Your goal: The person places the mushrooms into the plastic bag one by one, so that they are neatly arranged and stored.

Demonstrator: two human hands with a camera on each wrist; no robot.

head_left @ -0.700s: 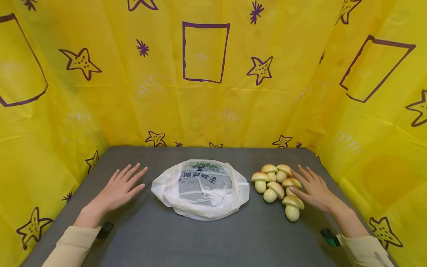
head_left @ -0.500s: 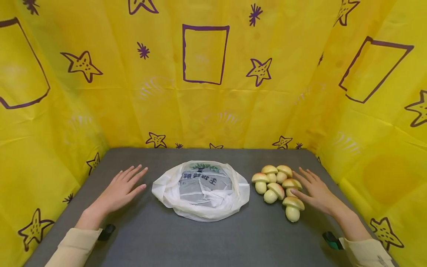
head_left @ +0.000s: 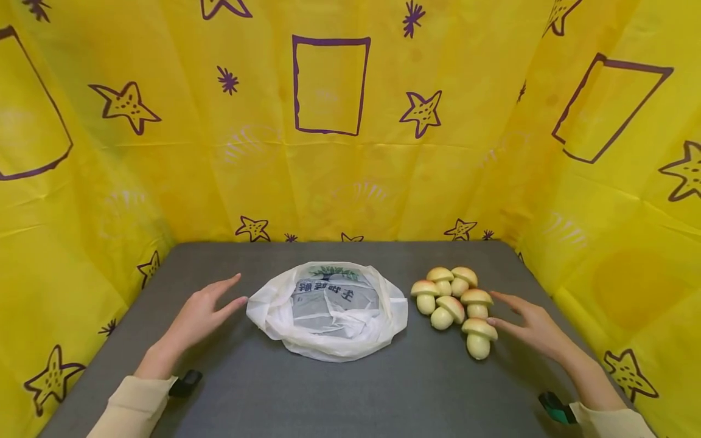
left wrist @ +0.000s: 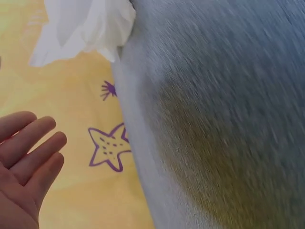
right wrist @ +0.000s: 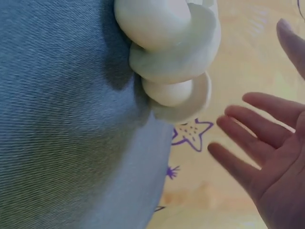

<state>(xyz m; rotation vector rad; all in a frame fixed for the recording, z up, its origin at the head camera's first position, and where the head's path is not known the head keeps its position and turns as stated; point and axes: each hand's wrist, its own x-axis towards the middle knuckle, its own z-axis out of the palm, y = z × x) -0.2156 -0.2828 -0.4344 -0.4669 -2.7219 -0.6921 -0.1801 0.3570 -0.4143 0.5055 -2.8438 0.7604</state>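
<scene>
A white plastic bag [head_left: 391, 313] with its mouth spread wide lies in the middle of the dark table. My left hand [head_left: 199, 313] hovers at the bag's left side, thumb tip close to its rim; the fingers look straight and hold nothing. In the left wrist view, the left hand [left wrist: 31, 162] is apart from the bag [left wrist: 90, 26]. Several toy mushrooms [head_left: 450, 309] with tan-and-orange caps cluster to the bag's right. Beside them is my right hand [head_left: 537, 328], fingers extended. The right wrist view has the right hand [right wrist: 271, 143] apart from the mushrooms [right wrist: 174, 62], palm bare.
Yellow cloth [head_left: 328, 182] with purple star drawings rises behind the grey-black table [head_left: 339, 395] and along both sides. Dark bands sit at the left wrist [head_left: 186, 383] and right wrist [head_left: 557, 407].
Both hands have turned from palms down to more edge-on. The left hand has come slightly nearer the bag; the right has drawn slightly right, off the mushrooms. Bag and mushrooms stay put.
</scene>
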